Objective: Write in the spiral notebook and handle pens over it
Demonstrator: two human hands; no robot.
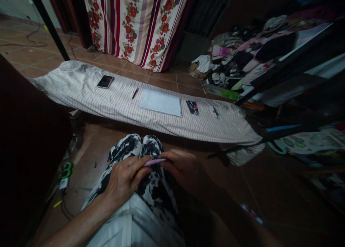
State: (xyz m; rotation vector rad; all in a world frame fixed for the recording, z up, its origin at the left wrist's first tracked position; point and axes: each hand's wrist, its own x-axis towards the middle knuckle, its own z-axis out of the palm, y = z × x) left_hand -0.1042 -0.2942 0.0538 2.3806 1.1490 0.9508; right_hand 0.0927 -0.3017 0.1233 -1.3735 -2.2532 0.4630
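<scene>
Between my two hands, above my knees, is a thin flat pinkish-lilac piece, seen nearly edge-on; it looks like folded paper, but I cannot tell for sure. My left hand pinches its left end between thumb and fingers. On the other end, my right hand is closed, partly in shadow. Beyond my knees, a spiral notebook lies on a striped cloth. A dark pen rests left of the notebook, and a bunch of pens lies to its right.
A phone lies on the cloth's left part, and small items lie at its right. Green-handled scissors or a similar tool and cables are on the floor at left. A floral curtain hangs behind; piled clothes fill the back right.
</scene>
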